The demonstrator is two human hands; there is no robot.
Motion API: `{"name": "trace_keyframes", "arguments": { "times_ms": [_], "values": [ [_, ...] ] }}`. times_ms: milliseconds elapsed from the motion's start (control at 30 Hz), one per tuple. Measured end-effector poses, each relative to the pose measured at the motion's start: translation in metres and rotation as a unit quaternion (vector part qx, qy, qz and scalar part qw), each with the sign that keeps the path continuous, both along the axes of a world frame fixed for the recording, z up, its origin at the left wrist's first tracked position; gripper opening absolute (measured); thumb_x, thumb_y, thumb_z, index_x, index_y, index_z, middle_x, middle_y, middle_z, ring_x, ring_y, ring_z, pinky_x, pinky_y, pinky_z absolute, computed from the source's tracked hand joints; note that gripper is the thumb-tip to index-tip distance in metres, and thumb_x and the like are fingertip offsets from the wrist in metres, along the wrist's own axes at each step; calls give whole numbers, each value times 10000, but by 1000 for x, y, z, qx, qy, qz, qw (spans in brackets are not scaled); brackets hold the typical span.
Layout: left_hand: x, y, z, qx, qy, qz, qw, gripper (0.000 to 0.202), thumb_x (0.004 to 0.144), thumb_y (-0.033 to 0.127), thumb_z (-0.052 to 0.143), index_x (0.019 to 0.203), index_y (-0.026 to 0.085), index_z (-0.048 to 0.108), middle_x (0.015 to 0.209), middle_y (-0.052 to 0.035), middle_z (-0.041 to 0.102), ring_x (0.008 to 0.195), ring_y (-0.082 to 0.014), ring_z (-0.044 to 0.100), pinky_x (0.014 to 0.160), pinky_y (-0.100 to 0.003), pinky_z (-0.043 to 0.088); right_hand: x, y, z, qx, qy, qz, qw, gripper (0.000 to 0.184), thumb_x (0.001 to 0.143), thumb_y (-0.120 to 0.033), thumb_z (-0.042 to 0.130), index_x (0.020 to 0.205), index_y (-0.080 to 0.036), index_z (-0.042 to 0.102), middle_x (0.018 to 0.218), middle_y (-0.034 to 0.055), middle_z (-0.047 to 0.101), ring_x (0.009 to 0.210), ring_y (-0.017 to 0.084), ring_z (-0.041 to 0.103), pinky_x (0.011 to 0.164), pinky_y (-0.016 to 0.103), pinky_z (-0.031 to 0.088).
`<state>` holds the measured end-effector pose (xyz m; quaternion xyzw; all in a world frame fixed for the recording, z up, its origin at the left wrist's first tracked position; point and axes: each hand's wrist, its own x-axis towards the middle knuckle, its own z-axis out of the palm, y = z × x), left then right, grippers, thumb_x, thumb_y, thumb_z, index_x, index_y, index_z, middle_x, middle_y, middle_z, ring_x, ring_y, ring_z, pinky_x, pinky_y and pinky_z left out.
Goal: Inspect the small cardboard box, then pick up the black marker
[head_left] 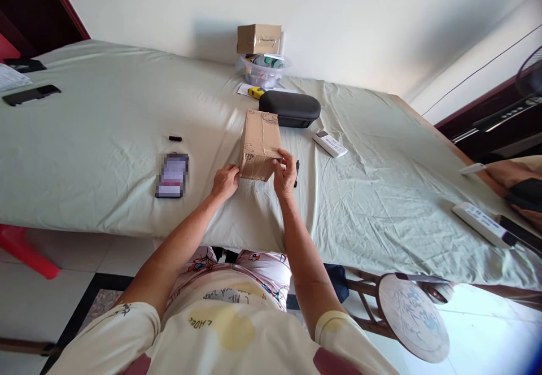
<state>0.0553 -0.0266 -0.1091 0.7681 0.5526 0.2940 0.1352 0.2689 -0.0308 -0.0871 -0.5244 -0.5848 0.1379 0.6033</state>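
A small brown cardboard box (261,138), taped and marked with dark drawings, stands on the cloth-covered table in front of me. My right hand (285,174) grips its near right corner, with the thumb on the near side and fingers on the top edge. At the lower near left corner, my left hand (226,181) has its fingers curled against the box; its grip is partly hidden. A black pen (297,174) lies just right of my right hand, and a small black cap-like piece (175,138) lies farther left.
A phone (172,175) lies to the left. Behind the box are a black case (289,109), a yellow tape measure (256,92) and a plastic tub (263,74) with another carton (259,39) above it. White devices (331,144) lie rightward; a round stool (412,317) stands below.
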Motion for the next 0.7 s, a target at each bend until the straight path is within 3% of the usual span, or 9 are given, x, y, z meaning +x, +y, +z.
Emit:
{"name": "trace_keyframes", "arguments": {
  "times_ms": [167, 333, 467, 600, 667, 700],
  "values": [
    [1, -2, 1, 2, -9, 5, 1000, 185, 974, 127, 568, 875, 201, 705, 1079, -112, 755, 1023, -273, 705, 864, -370, 504, 4, -4, 6, -3, -26, 16, 1000, 462, 988, -567, 591, 1329, -256, 615, 1300, 105, 662, 965, 178, 653, 714, 284, 560],
    [1, 1, -2, 1, -20, 9, 1000, 206, 966, 102, 542, 874, 203, 696, 1063, -111, 743, 1003, -259, 699, 868, -359, 507, 0, -3, 9, -3, -48, -14, 999, 364, 990, -513, 591, 1240, -256, 652, 1173, 85, 668, 932, 183, 655, 693, 285, 560],
    [-1, 5, -4, 3, -38, 13, 999, 217, 961, 89, 522, 845, 209, 661, 1062, -106, 728, 1006, -250, 689, 883, -349, 513, -1, -1, 9, -14, -49, -6, 999, 435, 979, -573, 608, 1271, -255, 662, 1225, 103, 669, 944, 193, 664, 672, 288, 562],
    [-2, 6, -5, 5, -44, 11, 999, 198, 955, 103, 544, 816, 213, 633, 1031, -93, 715, 978, -236, 675, 875, -336, 510, 27, 2, 4, -36, -56, 81, 994, 624, 1019, -661, 509, 1505, -272, 553, 1256, 109, 704, 976, 199, 681, 818, 344, 595],
    [-2, 5, -5, 5, -44, 10, 999, 193, 956, 119, 553, 803, 215, 620, 1003, -83, 708, 958, -229, 665, 868, -332, 506, 49, 3, -1, -61, -80, 37, 994, 637, 1050, -626, 441, 1577, -273, 493, 1173, 98, 725, 994, 212, 674, 910, 402, 582],
    [-2, 5, -5, 4, -44, 10, 999, 196, 957, 125, 553, 794, 216, 612, 990, -79, 705, 953, -227, 660, 865, -331, 504, 59, 3, -4, -83, -118, -17, 989, 617, 1027, -606, 501, 1540, -266, 549, 1174, 103, 720, 1034, 231, 658, 961, 443, 564]
  ]
}}
